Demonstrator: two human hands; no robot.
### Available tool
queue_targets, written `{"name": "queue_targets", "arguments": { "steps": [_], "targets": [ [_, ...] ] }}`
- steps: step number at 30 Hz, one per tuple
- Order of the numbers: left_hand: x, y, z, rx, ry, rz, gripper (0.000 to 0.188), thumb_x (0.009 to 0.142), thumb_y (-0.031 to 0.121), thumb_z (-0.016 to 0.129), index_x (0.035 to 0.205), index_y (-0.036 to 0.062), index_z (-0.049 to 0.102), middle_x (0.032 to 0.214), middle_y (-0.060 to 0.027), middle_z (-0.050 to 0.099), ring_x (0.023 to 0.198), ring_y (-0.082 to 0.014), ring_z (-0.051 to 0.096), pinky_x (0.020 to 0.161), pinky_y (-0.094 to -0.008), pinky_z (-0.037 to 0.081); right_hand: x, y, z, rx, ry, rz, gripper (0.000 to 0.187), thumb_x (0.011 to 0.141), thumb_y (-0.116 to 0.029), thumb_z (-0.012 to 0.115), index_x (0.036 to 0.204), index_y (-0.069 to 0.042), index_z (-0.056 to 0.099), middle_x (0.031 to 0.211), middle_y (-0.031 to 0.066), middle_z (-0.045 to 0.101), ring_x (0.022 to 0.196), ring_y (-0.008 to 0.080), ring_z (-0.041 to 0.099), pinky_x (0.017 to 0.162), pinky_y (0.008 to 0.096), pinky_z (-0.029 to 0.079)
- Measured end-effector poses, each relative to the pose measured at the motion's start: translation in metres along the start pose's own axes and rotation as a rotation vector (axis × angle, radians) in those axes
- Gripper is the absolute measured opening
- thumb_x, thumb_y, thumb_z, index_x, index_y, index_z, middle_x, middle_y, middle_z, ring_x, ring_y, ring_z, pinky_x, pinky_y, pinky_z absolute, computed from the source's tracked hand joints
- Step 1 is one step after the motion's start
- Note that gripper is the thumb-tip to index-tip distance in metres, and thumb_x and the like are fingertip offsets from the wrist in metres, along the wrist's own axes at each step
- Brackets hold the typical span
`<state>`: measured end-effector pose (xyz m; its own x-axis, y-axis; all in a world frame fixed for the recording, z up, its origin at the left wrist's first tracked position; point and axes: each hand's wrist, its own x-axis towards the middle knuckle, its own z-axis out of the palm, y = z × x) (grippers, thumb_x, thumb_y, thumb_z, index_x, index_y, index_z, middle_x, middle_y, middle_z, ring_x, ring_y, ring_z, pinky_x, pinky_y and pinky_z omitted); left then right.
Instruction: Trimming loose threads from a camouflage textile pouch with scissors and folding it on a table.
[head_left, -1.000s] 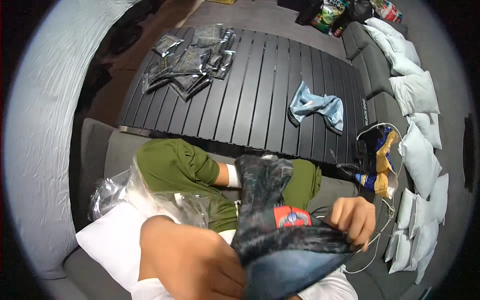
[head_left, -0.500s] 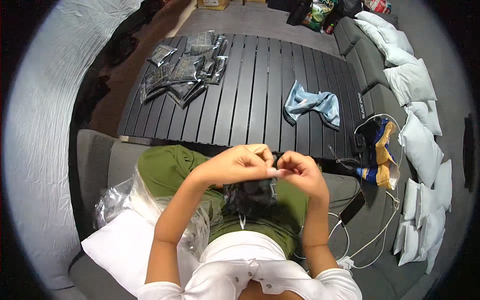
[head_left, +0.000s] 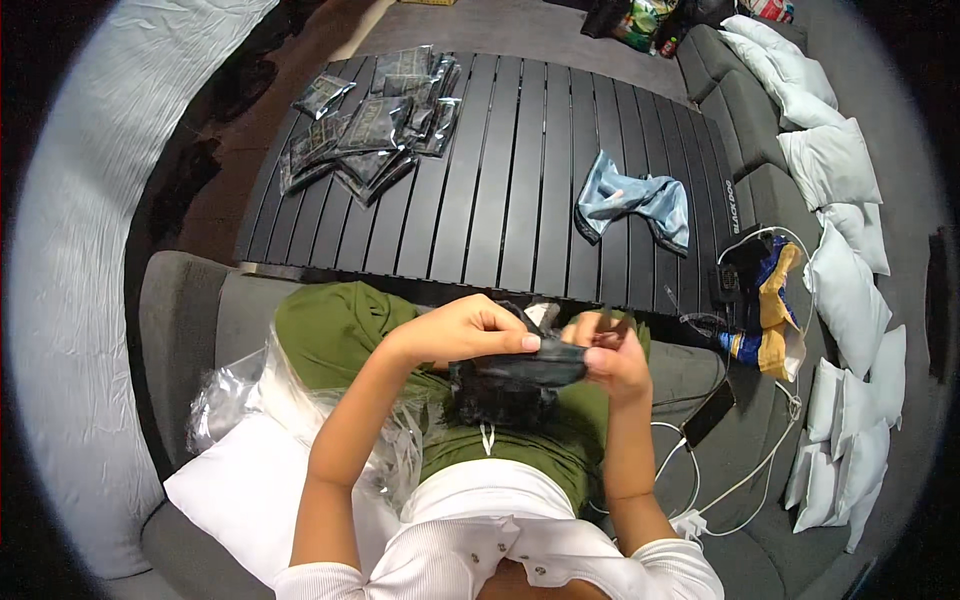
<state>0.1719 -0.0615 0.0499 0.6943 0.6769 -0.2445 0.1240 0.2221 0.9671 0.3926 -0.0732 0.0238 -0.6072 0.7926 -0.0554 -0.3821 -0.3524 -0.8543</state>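
Both hands have dropped lower since 0.5 s ago: left hand [head_left: 470, 335] and right hand [head_left: 610, 360] pinch-closed on dark garment [head_left: 520, 375] over the lap, 6 o'clock of slatted table [head_left: 520, 180]. Loose folds could slip free.

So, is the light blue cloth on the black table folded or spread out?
Neither neatly: the light blue cloth lies crumpled and bunched on the slatted black table, apart from both hands.
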Motion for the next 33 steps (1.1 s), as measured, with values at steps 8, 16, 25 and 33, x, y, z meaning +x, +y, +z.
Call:
{"name": "queue_targets", "arguments": {
  "steps": [8,16,25,33],
  "targets": [
    [-0.006,-0.003,-0.019,-0.002,-0.088,0.002,0.015,0.078,0.015,0.062,0.074,0.0010,0.059,0.071,0.0008,0.051,0.062,-0.0068,0.047,0.057,-0.0194,0.042,-0.008,-0.003,-0.016,0.264,0.038,-0.134,0.026,0.066,-0.018,0.054,0.060,-0.009,0.030,0.047,0.0017,0.033,0.041,0.0112,0.026,0.039,0.0286,0.022],
    [-0.013,-0.020,-0.023,-0.115,-0.058,-0.185,0.014,0.078,0.008,0.063,0.088,-0.0015,0.060,0.083,-0.0002,0.059,0.075,-0.0042,0.053,0.068,-0.0185,0.043,0.001,-0.005,-0.025,0.231,0.197,-0.149,0.020,0.072,-0.017,0.052,0.066,-0.007,0.036,0.058,0.0013,0.039,0.040,0.0080,0.031,0.037,0.0216,0.026],
    [-0.012,0.083,-0.011,-0.292,0.318,0.307,0.013,0.086,0.016,0.053,0.090,0.0032,0.050,0.077,0.0051,0.052,0.068,0.0004,0.047,0.060,-0.0155,0.040,0.000,0.006,-0.009,-0.086,0.642,-0.502,0.007,0.082,-0.009,0.053,0.085,-0.005,0.049,0.086,0.0057,0.052,0.043,-0.0008,0.030,0.036,0.0151,0.022],
    [-0.032,0.210,-0.011,-0.064,0.556,0.635,0.019,0.082,0.014,0.052,0.095,0.0006,0.054,0.081,-0.0052,0.058,0.070,-0.0088,0.058,0.066,-0.0190,0.046,0.004,0.027,0.011,-0.352,0.482,-0.281,0.042,0.073,-0.009,0.065,0.108,0.001,0.047,0.107,0.0009,0.048,0.049,-0.0020,0.027,0.046,0.0144,0.025]
  ]
}}
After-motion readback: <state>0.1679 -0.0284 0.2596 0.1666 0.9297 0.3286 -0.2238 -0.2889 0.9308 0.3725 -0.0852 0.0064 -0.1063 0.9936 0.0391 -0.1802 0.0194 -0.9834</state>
